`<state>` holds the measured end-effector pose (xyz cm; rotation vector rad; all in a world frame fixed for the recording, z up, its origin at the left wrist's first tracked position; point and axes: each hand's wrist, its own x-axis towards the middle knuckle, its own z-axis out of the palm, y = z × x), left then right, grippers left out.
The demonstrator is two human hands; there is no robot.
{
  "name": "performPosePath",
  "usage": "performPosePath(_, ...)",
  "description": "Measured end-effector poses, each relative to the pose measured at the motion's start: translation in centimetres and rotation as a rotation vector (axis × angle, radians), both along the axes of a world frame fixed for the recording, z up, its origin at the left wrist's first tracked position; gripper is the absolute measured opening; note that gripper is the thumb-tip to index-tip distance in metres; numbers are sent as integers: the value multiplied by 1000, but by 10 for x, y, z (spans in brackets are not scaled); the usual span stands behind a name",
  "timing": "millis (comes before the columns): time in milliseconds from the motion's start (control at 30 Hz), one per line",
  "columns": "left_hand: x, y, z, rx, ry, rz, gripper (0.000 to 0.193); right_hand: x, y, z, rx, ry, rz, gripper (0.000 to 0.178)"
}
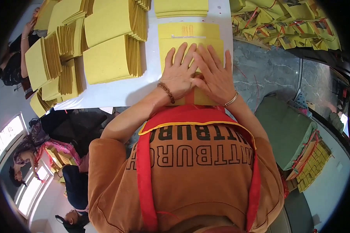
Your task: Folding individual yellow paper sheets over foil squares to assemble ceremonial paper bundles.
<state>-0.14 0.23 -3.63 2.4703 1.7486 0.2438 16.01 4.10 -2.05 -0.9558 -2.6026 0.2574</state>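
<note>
One red-marked yellow paper piece [163,49] lies at the white table's [105,96] near edge, beneath the touching left hand [179,73] and right hand [216,77], both flat, fingers extended, grasping nothing; yellow paper stacks [107,60] stand leftward.

- I have two hands, left [179,72] and right [216,75], both on one yellow paper pile [212,43]; its sheets I can't count.
- I wear one beaded bracelet [166,92], one pale bangle [232,99] and one red apron [194,112] with two straps [146,174].
- I see one white table [152,58].
- Beyond my hands sits one yellow stack [181,5].
- To my left, overlapping yellow bundles [107,62] number several, too crowded to count exactly.
- I make out three other people [76,186].
</note>
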Motion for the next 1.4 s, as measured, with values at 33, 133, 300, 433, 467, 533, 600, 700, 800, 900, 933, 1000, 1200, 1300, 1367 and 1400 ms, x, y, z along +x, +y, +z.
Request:
performPosePath(33, 1, 2, 4, -33, -76, 9, 57, 3, 2, -13, -83, 8, -51, 60)
performPosePath(133, 1, 9, 10, -90, -283, 42, 58, 6, 5, -23, -170, 6, -107, 67)
performPosePath(300, -22, 14, -5, -217, -854, 51, 61, 1, 3, -35, -216, -23, -164, 75)
performPosePath(433, -30, 17, 1, -256, -883, 68, 58, -1, 5, -46, -261, -121, -151, 78)
performPosePath(467, -34, 24, 12, -101, -459, -105, 63, 0, 1, -54, -126, -82, -152, 77)
performPosePath(533, -35, 15, 14, -37, -48, -93, 81, -2, -1, -37, -258, -148, -86, 76)
performPosePath(600, -33, 18, 20, -76, -13, -127, 85, 0, 1, -31, -273, -120, -102, 75)
performPosePath(700, -31, 18, 25, -109, -67, -163, 86, 0, -6, -35, -88, -30, -122, 71)
performPosePath(800, -31, 19, 25, -132, -93, -159, 87, -1, -6, -23, -160, -28, -179, 70)
performPosePath(900, -33, 20, 22, -125, -84, -157, 87, -1, -3, -18, -302, -51, -140, 70)
performPosePath(933, -32, 20, 24, -110, -3, -155, 87, -1, -4, -18, -308, -51, -141, 70)
performPosePath(1000, -31, 19, 25, -94, 79, -153, 86, 0, -3, -18, -312, -50, -141, 70)
performPosePath(1200, -40, 13, 14, -18, 32, -434, 68, 0, -2, -29, -241, -37, -136, 73)
performPosePath(1300, -27, 10, 20, -17, -1, -406, 55, 3, 0, -29, -266, 44, -89, 72)
performPosePath(1367, -24, 7, 11, 151, 157, -444, 47, 3, 3, -24, -335, 32, -90, 72)
performPosePath(1400, -22, 5, 10, 153, 159, -443, 47, 5, 4, -25, -332, 33, -90, 72)
